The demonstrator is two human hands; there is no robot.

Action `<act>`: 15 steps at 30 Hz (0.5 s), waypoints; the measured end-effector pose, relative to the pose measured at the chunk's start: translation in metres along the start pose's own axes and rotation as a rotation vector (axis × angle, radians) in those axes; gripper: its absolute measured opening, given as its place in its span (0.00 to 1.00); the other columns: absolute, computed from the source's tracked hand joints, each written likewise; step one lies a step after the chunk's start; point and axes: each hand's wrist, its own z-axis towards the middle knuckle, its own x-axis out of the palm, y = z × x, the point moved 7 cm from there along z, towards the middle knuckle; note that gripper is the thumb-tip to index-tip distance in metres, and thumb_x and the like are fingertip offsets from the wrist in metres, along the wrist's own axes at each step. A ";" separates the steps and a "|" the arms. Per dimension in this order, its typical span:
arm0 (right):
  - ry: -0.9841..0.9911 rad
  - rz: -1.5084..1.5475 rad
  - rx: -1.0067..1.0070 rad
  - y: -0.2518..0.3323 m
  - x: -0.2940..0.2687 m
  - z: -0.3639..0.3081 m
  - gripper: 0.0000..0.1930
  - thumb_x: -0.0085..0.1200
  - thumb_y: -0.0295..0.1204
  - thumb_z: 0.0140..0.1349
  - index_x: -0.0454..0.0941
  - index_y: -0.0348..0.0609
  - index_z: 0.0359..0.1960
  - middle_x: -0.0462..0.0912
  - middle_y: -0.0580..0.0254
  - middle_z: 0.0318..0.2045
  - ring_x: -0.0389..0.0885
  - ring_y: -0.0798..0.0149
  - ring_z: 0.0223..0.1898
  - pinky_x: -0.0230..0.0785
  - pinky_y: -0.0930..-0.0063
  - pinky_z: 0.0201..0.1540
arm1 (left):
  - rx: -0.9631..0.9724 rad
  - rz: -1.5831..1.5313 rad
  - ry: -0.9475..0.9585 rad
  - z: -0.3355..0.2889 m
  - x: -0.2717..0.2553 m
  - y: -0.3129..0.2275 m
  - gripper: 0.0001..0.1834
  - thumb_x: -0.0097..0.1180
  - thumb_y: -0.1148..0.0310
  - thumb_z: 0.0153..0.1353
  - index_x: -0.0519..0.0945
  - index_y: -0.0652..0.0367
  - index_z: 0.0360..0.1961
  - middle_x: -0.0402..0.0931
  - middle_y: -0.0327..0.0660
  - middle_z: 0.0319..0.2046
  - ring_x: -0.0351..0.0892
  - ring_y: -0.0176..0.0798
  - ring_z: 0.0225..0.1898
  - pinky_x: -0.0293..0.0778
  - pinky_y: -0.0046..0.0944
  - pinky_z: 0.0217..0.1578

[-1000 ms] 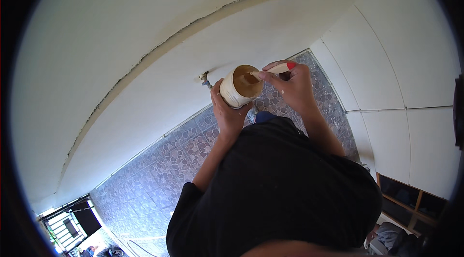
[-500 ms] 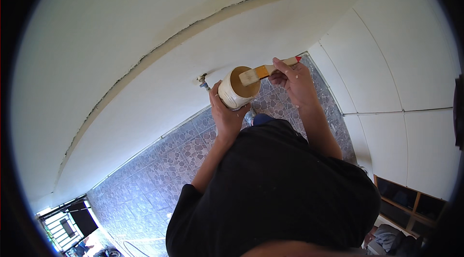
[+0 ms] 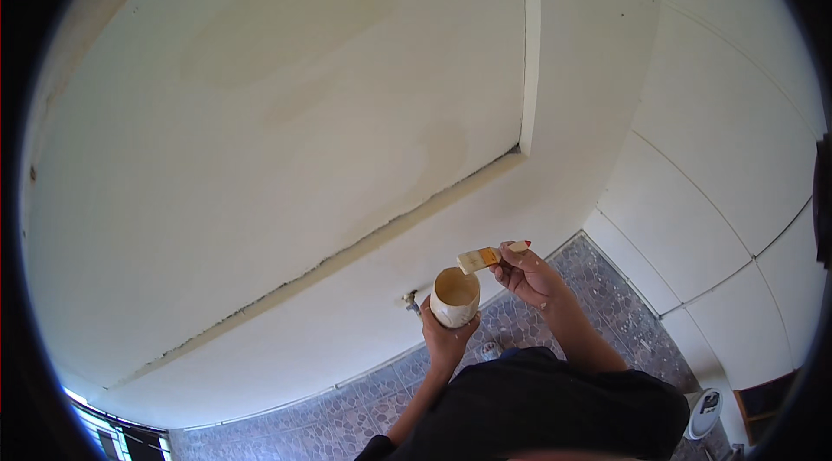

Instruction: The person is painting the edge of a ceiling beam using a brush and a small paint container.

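Observation:
My left hand (image 3: 446, 341) is wrapped round a cream-coloured paint pot (image 3: 454, 309) and holds it tilted, its open mouth toward me. Pale paint coats the inside. A flat paintbrush (image 3: 478, 260) with an orange band and a red-tipped wooden handle is gripped in my right hand (image 3: 527, 277). Its bristles are over the pot's far right rim, and I cannot tell whether they touch it. Light smears of paint mark the fingers and wrist of my right hand.
A cream wall (image 3: 347, 140) with darker, damp-looking patches and a cracked ledge rises ahead. Below the pot a tap (image 3: 411, 299) sticks out from it. White panels (image 3: 719, 166) stand at right, above a spattered stone-pattern floor (image 3: 598, 305). A white bucket (image 3: 705, 413) is at lower right.
The brush has come up out of the pot to its rim. My view has tilted up, bringing more wall in and setting both hands lower in the picture.

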 end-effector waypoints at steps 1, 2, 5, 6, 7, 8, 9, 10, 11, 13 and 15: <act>0.055 0.017 -0.022 0.006 0.006 0.004 0.10 0.59 0.33 0.77 0.79 0.40 0.49 0.85 0.61 0.46 0.87 0.69 0.44 0.84 0.80 0.48 | 0.008 0.019 -0.005 0.003 -0.001 -0.004 0.49 0.85 0.63 0.47 0.66 0.66 0.64 0.81 0.55 0.54 0.85 0.51 0.54 0.81 0.49 0.53; 0.071 0.015 -0.035 0.011 0.010 0.010 0.10 0.59 0.33 0.77 0.79 0.40 0.49 0.85 0.61 0.46 0.87 0.69 0.44 0.84 0.80 0.48 | 0.028 0.020 -0.011 0.006 -0.001 -0.005 0.49 0.85 0.63 0.47 0.66 0.66 0.64 0.81 0.55 0.54 0.85 0.51 0.54 0.81 0.49 0.53; 0.117 0.023 -0.085 0.025 0.029 0.025 0.09 0.61 0.30 0.76 0.79 0.39 0.50 0.84 0.62 0.46 0.87 0.70 0.45 0.83 0.80 0.49 | 0.044 0.043 -0.003 0.016 -0.003 -0.006 0.49 0.85 0.62 0.48 0.65 0.66 0.65 0.81 0.54 0.54 0.85 0.50 0.54 0.81 0.49 0.53; 0.122 0.024 -0.100 0.032 0.037 0.032 0.10 0.61 0.29 0.76 0.79 0.38 0.52 0.84 0.62 0.45 0.87 0.70 0.45 0.83 0.80 0.49 | 0.051 0.046 -0.007 0.019 -0.004 -0.008 0.49 0.85 0.62 0.48 0.65 0.66 0.65 0.81 0.54 0.54 0.85 0.50 0.54 0.81 0.49 0.53; 0.125 0.023 -0.123 0.041 0.044 0.035 0.10 0.61 0.28 0.75 0.79 0.37 0.53 0.84 0.61 0.45 0.86 0.70 0.45 0.83 0.80 0.49 | 0.012 0.011 0.005 0.020 -0.004 -0.011 0.50 0.85 0.62 0.47 0.65 0.66 0.66 0.79 0.55 0.55 0.84 0.52 0.56 0.80 0.50 0.55; 0.129 0.023 -0.132 0.048 0.048 0.039 0.10 0.61 0.28 0.75 0.79 0.37 0.53 0.84 0.61 0.45 0.86 0.70 0.45 0.83 0.80 0.49 | -0.028 -0.023 0.017 0.021 -0.003 -0.012 0.51 0.85 0.62 0.47 0.65 0.66 0.67 0.78 0.56 0.56 0.82 0.54 0.57 0.78 0.50 0.57; 0.109 0.019 -0.174 0.057 0.051 0.042 0.10 0.60 0.28 0.76 0.79 0.38 0.53 0.84 0.62 0.45 0.86 0.70 0.43 0.83 0.80 0.48 | -0.019 -0.023 0.019 0.021 -0.001 -0.011 0.51 0.85 0.62 0.47 0.65 0.66 0.67 0.78 0.56 0.56 0.82 0.54 0.57 0.78 0.50 0.57; 0.091 0.015 -0.206 0.066 0.056 0.048 0.09 0.59 0.27 0.76 0.79 0.39 0.54 0.83 0.62 0.45 0.85 0.70 0.42 0.83 0.79 0.48 | -0.009 -0.021 0.004 0.021 -0.002 -0.008 0.51 0.85 0.62 0.47 0.65 0.66 0.67 0.78 0.56 0.56 0.83 0.54 0.57 0.79 0.50 0.56; 0.125 0.000 -0.245 0.076 0.067 0.051 0.10 0.60 0.27 0.75 0.79 0.37 0.54 0.83 0.61 0.46 0.85 0.69 0.43 0.82 0.77 0.51 | 0.000 -0.019 -0.009 0.021 -0.001 -0.006 0.51 0.85 0.62 0.47 0.65 0.66 0.67 0.78 0.55 0.56 0.83 0.54 0.57 0.79 0.50 0.56; 0.108 -0.043 -0.350 0.101 0.082 0.063 0.12 0.62 0.28 0.74 0.79 0.36 0.54 0.83 0.60 0.47 0.85 0.68 0.45 0.82 0.74 0.52 | 0.019 -0.026 -0.018 0.017 0.001 -0.011 0.50 0.85 0.63 0.48 0.65 0.66 0.66 0.79 0.54 0.56 0.83 0.51 0.56 0.80 0.49 0.55; 0.073 -0.152 -0.559 0.140 0.102 0.067 0.14 0.64 0.28 0.73 0.79 0.35 0.54 0.83 0.60 0.47 0.84 0.67 0.47 0.81 0.69 0.55 | 0.036 -0.033 -0.024 0.010 0.002 -0.018 0.48 0.84 0.63 0.49 0.66 0.65 0.65 0.80 0.53 0.55 0.84 0.48 0.55 0.81 0.48 0.54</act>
